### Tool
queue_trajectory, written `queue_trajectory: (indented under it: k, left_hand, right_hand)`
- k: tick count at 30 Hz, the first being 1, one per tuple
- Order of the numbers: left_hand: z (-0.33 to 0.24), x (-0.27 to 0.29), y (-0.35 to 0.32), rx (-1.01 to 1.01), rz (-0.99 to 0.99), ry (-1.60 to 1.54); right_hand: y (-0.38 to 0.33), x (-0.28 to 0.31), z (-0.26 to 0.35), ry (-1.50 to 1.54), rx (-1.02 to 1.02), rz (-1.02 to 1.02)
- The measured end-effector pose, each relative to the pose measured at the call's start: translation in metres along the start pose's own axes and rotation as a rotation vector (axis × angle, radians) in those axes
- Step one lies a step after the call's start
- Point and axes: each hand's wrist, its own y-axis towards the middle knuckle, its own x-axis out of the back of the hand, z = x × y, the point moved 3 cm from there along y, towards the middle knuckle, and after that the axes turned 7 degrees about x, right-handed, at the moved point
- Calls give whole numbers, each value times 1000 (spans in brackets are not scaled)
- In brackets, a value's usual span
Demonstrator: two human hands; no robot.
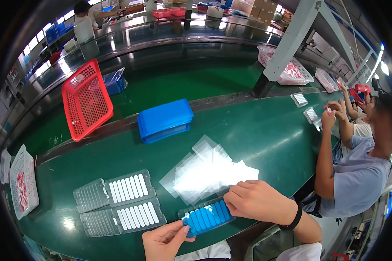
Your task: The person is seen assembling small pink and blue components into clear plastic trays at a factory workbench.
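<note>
Close in front of me, a blue ribbed plastic tray piece (207,219) lies over a clear plastic case (185,212). The blue piece's left end is pinched between the thumb and fingers of my left hand (162,240). At its far right end, the closed fingers of my right hand (258,202) grip the edge, and their tips are partly hidden. Just beyond sits a loose pile of thin translucent sheets (209,172). To the left are two opened clear cases, an upper one (128,188) and a lower one (138,215), each holding several white strips.
A blue stack of plastic trays (165,122) stands beyond the sheets. Left of it leans a red perforated basket (87,100). A white basket (24,182) with pink-and-white pieces sits far left. At right, a grey post (292,39) rises near a co-worker (357,174).
</note>
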Motion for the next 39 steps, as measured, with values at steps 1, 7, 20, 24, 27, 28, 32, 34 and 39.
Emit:
queue_trajectory:
  k: [1, 7, 20, 24, 27, 28, 32, 34, 39]
  left_hand:
    - [-1, 0, 0, -1, 0, 16]
    - [1, 2, -2, -21, -37, -22]
    - [-11, 14, -19, -134, -186, 467]
    - [-16, 7, -16, -84, -68, 476]
    - [-16, 4, -17, -83, -69, 368]
    - [-17, 4, -16, -87, -68, 366]
    - [-24, 14, -17, -42, -88, 381]
    - [-23, 15, -14, -49, -90, 392]
    - [-10, 8, 1, -217, -41, 531]
  right_hand:
    - [-1, 1, 1, -25, 2, 4]
    - [-6, 17, 9, 1, 38, 105]
    - [21, 14, 30, -10, 76, 290]
    - [64, 8, 55, -19, 218, 222]
    - [76, -5, 60, -18, 343, 224]
    - [73, 0, 55, 55, 325, 157]
    - [45, 31, 30, 46, 20, 195]
    - [20, 30, 13, 193, -322, 278]
    - [1, 3, -1, 560, -504, 147]
